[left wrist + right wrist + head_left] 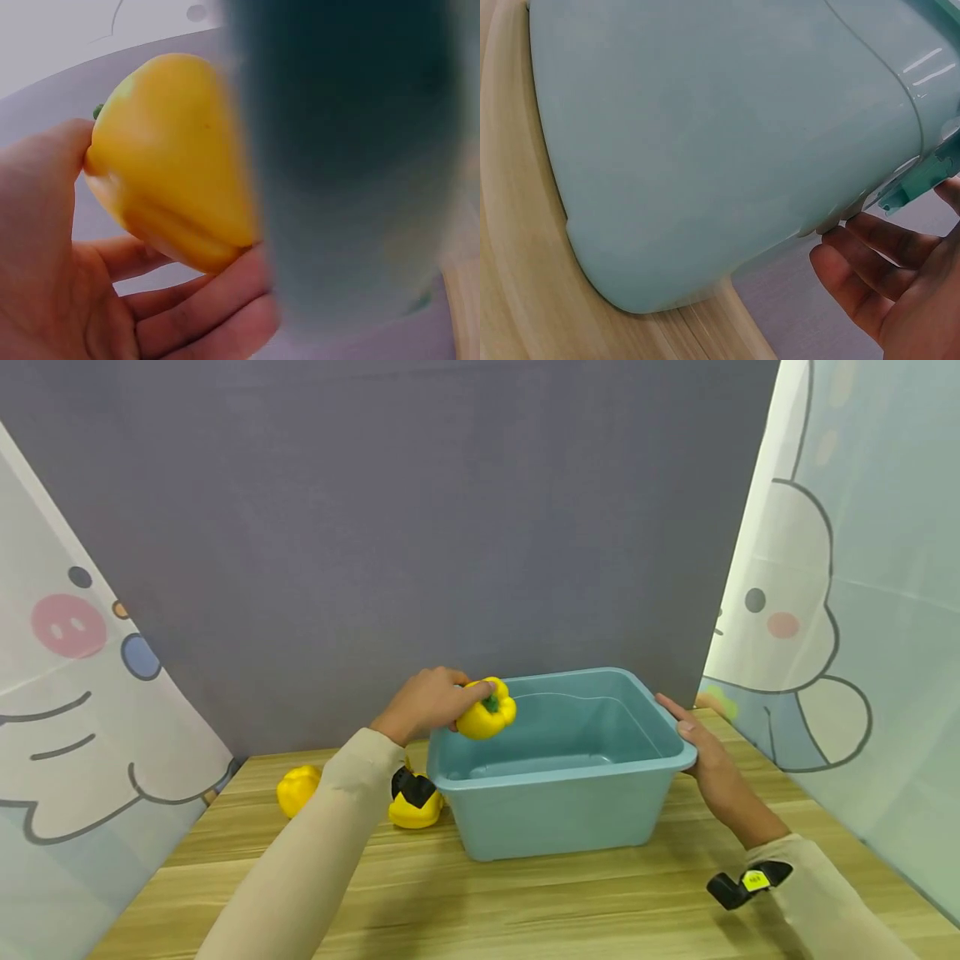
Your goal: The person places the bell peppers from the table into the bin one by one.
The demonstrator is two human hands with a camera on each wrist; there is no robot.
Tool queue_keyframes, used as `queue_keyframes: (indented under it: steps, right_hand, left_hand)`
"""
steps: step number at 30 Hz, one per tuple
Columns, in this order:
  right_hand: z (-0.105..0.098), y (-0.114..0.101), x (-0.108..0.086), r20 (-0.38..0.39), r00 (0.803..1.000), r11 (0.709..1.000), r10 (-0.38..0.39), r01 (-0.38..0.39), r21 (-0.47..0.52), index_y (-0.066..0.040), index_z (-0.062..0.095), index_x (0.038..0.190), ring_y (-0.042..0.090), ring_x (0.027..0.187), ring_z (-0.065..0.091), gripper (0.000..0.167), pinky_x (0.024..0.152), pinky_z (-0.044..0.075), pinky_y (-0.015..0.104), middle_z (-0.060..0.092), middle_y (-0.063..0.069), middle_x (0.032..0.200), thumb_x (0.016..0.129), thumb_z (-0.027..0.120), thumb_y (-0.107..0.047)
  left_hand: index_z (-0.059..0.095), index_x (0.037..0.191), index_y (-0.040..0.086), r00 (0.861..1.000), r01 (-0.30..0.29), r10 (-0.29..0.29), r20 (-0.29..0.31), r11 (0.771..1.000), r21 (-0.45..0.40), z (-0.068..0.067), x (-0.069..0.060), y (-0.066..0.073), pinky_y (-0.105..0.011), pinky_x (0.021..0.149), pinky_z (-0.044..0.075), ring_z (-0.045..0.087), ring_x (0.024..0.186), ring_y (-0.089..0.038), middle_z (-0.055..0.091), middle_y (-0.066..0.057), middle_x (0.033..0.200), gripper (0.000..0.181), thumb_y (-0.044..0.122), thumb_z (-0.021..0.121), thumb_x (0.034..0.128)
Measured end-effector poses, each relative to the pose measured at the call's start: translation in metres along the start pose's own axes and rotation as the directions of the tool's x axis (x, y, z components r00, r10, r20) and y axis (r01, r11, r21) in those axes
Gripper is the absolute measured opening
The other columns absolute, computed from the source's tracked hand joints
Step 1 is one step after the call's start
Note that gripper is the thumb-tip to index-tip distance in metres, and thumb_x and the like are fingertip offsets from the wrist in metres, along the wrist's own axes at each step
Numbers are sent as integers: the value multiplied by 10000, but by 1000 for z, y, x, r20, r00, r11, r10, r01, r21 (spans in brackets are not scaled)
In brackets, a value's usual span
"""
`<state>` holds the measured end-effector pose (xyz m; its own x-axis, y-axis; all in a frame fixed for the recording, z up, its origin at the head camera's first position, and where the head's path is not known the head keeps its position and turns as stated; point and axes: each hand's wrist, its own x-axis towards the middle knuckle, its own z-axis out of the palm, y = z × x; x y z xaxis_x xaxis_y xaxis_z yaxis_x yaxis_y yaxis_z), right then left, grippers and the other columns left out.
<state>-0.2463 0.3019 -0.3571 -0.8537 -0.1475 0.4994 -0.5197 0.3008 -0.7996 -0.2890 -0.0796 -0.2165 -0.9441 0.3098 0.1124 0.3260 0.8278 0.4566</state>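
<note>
A yellow bell pepper (486, 720) with a green stem is held in my left hand (429, 703), over the left rim of a blue-green plastic tub (562, 814). In the left wrist view the thumb and fingers wrap the pepper (172, 150), while the tub's blurred wall (352, 187) covers part of it. My right hand (712, 768) grips the tub's right rim. The right wrist view shows its fingertips (840, 247) against the outer wall, below the rim. Inside the tub, the visible floor is bare.
Another yellow bell pepper (297, 789) lies on the wooden table (525, 902) at the left, partly behind my left sleeve. A further yellow pepper (415, 814) sits beside the tub, partly hidden by the wrist camera (412, 787). A grey curtain (450, 527) stands behind.
</note>
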Motion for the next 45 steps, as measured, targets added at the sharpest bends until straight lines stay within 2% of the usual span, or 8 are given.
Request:
queue_keyframes:
  steps: [10, 19, 23, 25, 29, 34, 39, 45]
  right_hand:
    - [1, -1, -1, -1, 1000, 1000, -4, 4, 11, -122, 204, 1611, 21, 1175, 515, 557, 810, 506, 280, 303, 305, 1536, 1106, 174, -353]
    - [1, -2, 0, -4, 1000, 1000, 3, -3, -4, -141, 195, 1615, 13, 1182, 498, 549, 815, 496, 271, 281, 287, 1562, 1107, 185, -349]
    - [-1, -5, 0, -1, 1000, 999, 17, -17, -37, -153, 205, 1614, -3, 1178, 485, 542, 814, 485, 262, 280, 248, 1581, 1108, 209, -346]
    - [-2, -6, 0, -1, 1000, 999, 15, -15, -53, -125, 246, 1603, 18, 1141, 523, 539, 798, 493, 268, 375, 224, 1533, 1108, 217, -337]
    - [-6, -7, -1, 1, 1000, 999, 0, 0, -50, -73, 327, 1566, 95, 1057, 597, 529, 768, 513, 298, 549, 81, 1360, 1106, 226, -315]
    - [-9, -7, -2, 6, 1000, 999, 0, 0, -34, -82, 329, 1564, 112, 1061, 599, 523, 768, 516, 317, 542, -22, 1330, 1106, 227, -313]
    - [-12, -8, -5, 12, 1000, 999, 10, -10, -41, -91, 325, 1568, 83, 1061, 591, 528, 766, 512, 331, 512, -16, 1359, 1106, 225, -327]
    - [-14, -9, -5, 44, 998, 999, 34, -32, -35, -115, 288, 1585, 76, 1119, 555, 530, 804, 497, 363, 418, 143, 1467, 1097, 240, -317]
  left_hand:
    - [715, 934, 195, 996, 53, -51, 72, 998, -29, -6, 3, 2, -446, 737, 537, 681, 733, -303, 664, -37, 822, 515, 663, 501, 915]
    - [717, 1117, 159, 983, 61, -53, 174, 997, -41, -12, 9, 10, -368, 644, 569, 712, 715, -281, 671, -37, 1006, 569, 658, 523, 925]
    - [730, 1092, 188, 983, 44, -35, 180, 998, -49, -13, 9, 14, -397, 675, 565, 685, 683, -255, 678, -41, 964, 537, 660, 547, 913]
    - [732, 1082, 195, 983, 37, -27, 182, 998, -54, -13, 9, 15, -407, 693, 560, 668, 675, -246, 678, -40, 940, 525, 659, 558, 908]
    - [728, 1081, 194, 982, 36, -24, 187, 997, -64, -11, 12, 17, -419, 715, 556, 664, 698, -254, 676, -34, 932, 522, 660, 574, 901]
    - [726, 1077, 197, 984, 16, -3, 179, 997, -70, -9, 15, 22, -437, 742, 552, 656, 713, -241, 670, -28, 948, 512, 656, 579, 902]
    - [729, 1074, 203, 985, 12, 4, 175, 996, -87, -4, 16, 27, -367, 690, 539, 654, 727, -237, 669, -16, 965, 491, 641, 592, 900]
    - [719, 1148, 207, 983, 12, 13, 182, 991, -136, 0, 23, 33, -351, 693, 534, 666, 758, -251, 671, 5, 1021, 507, 634, 605, 900]
